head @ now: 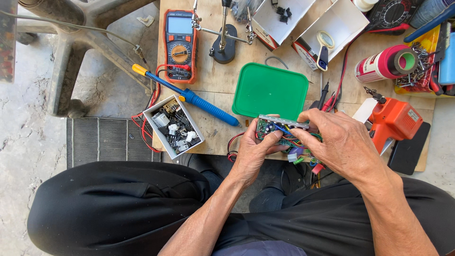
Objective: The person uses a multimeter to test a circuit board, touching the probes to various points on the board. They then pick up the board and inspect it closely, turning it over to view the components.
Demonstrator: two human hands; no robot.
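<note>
From where I sit, the wooden board (213,85) serving as a low worktable fills most of the upper view, set on rough concrete with a metal grille (102,140) beside its left edge. On it, a green plastic lid (270,90) lies flat near the middle, just above the hands. To its left rest an orange multimeter (180,45) and a blue desoldering pump (189,97), with a small white box of loose parts (173,125) overhanging the board's near-left corner. An orange heat-gun-like tool (395,121) sits at the right, close beside my right wrist, and a red-and-white roll (386,64) lies behind it (the clutter of screws further right is too small to sort out). My left hand (253,154) curls its fingers under a green circuit board (284,132) with coloured wires, thumb pressed on its near edge. My right hand (343,142) closes over the board's right end, fingers bent tight, hiding that part. The board hangs at the table's near edge, above my lap.
</note>
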